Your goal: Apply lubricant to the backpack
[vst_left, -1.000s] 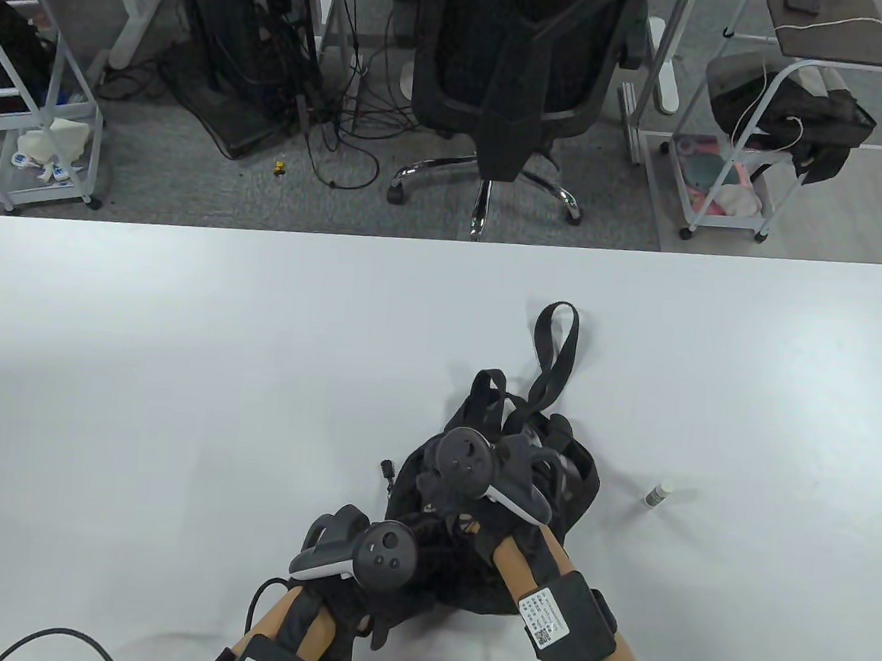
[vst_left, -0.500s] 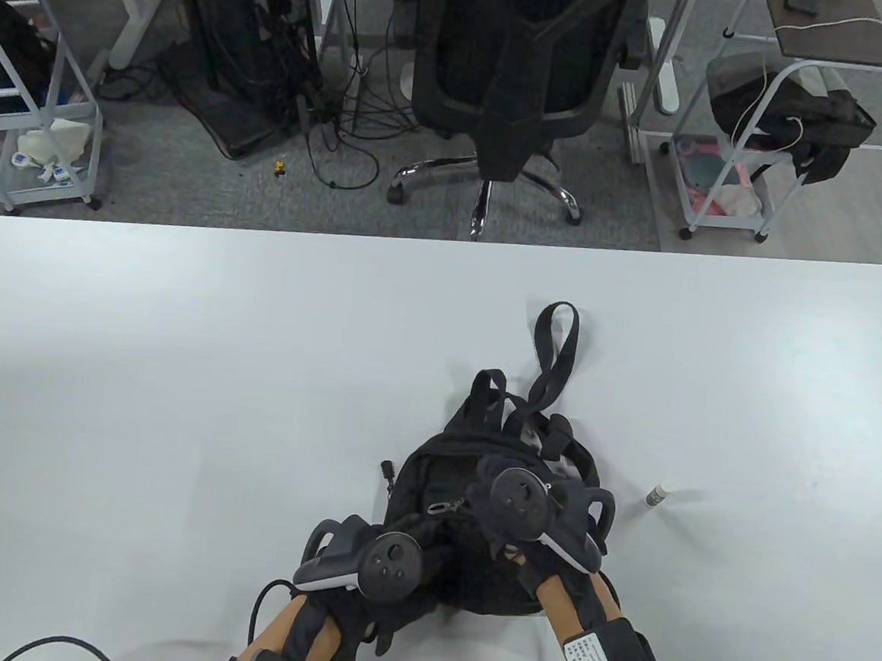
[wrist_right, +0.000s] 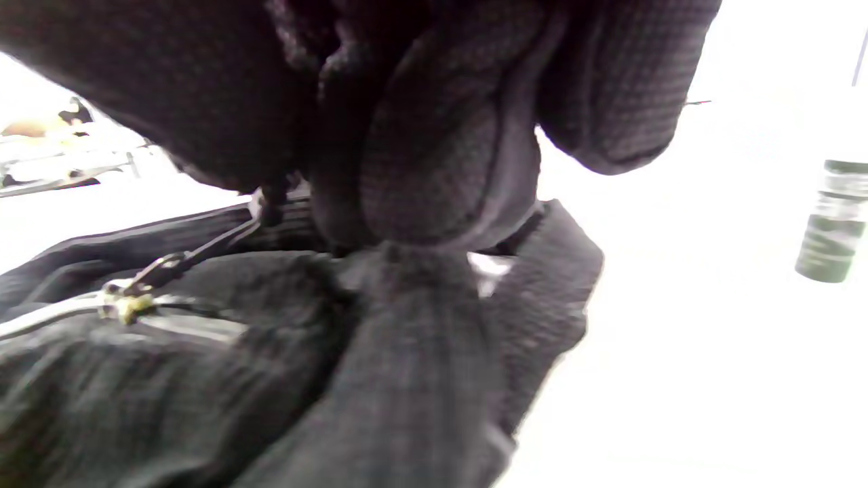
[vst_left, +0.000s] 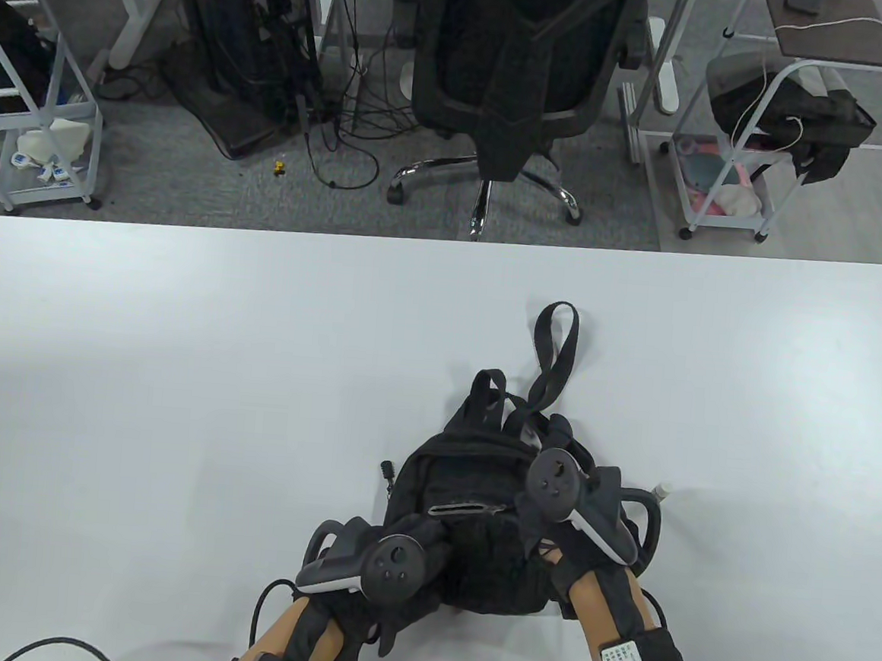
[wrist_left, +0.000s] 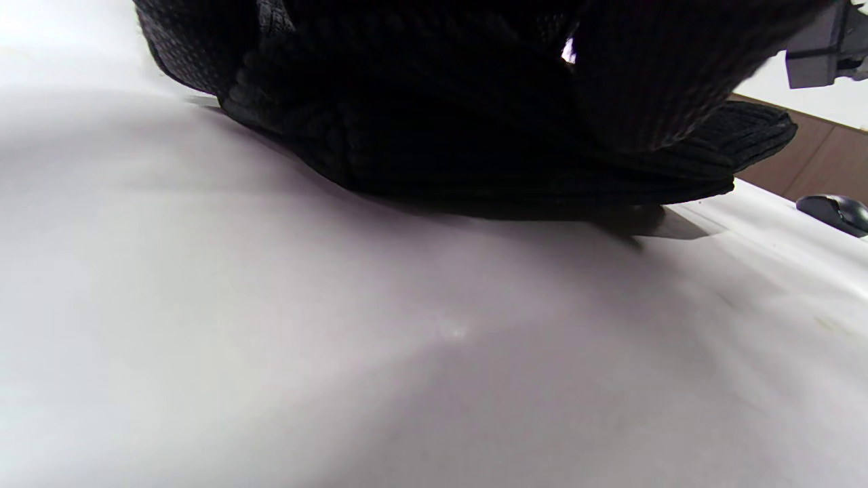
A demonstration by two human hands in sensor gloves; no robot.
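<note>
A black backpack (vst_left: 468, 470) lies on the white table (vst_left: 178, 371), straps pointing away from me. My left hand (vst_left: 381, 600) grips its near left corner; in the left wrist view only dark glove and fabric (wrist_left: 475, 122) show against the table. My right hand (vst_left: 547, 537) is over the backpack's right side and pinches the zipper pull (wrist_right: 203, 251) that leads to the metal slider (wrist_right: 125, 301). A pale zipper slit (vst_left: 469, 510) runs across the front pocket. The small lubricant tube (wrist_right: 834, 224) stands just right of the backpack, mostly hidden by the tracker in the table view (vst_left: 662, 488).
A long strap loop (vst_left: 556, 339) lies on the table beyond the backpack. A small black cord end (vst_left: 387, 470) lies at its left. A black office chair (vst_left: 506, 84) and carts stand past the table's far edge. A computer mouse (wrist_left: 837, 213) sits on the table.
My right hand has moved right across the backpack, drawing the zipper pull with it; a pale zipper slit now shows. It now covers most of the tube. The left hand has barely moved.
</note>
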